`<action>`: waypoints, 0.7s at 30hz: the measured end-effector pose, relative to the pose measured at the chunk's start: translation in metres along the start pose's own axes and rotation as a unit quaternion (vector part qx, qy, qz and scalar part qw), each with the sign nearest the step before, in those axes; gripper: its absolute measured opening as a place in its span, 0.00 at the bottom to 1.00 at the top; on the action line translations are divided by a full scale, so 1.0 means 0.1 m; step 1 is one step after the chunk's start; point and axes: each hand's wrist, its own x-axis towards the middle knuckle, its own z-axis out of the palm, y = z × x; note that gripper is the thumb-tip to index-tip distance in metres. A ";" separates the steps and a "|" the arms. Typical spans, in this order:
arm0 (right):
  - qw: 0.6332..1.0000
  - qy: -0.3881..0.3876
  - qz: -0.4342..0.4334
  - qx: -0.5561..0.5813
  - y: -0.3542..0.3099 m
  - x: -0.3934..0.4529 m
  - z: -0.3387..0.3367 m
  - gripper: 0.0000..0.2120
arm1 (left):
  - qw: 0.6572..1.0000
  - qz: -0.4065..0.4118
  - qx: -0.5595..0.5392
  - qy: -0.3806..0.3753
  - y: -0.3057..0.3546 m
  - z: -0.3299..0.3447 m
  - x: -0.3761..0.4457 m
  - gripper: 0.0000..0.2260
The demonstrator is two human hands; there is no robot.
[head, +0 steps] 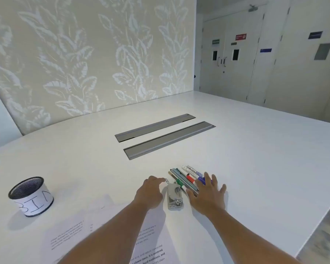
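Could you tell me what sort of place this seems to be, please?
Probably an office meeting room: a large white table with two grey cable flaps set in it, markers and printed sheets lying on it, and signed double doors behind.

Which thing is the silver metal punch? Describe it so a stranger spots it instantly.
On the wide white table, look between the person's left hand and right hand. The blocky silver metal punch lies there, beside a row of coloured marker pens and a small wire paper clip; it alone is squat and boxy.
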 end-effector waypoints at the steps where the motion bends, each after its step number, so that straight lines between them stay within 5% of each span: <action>1: 1.000 -0.012 0.003 -0.003 0.01 0.00 0.01 0.29 | 1.000 0.002 0.007 -0.008 0.00 0.01 0.02 0.29; 21: 0.997 0.074 0.020 0.033 0.03 0.19 0.26 0.31 | 0.984 0.059 0.170 -0.004 -0.19 0.14 0.32 0.29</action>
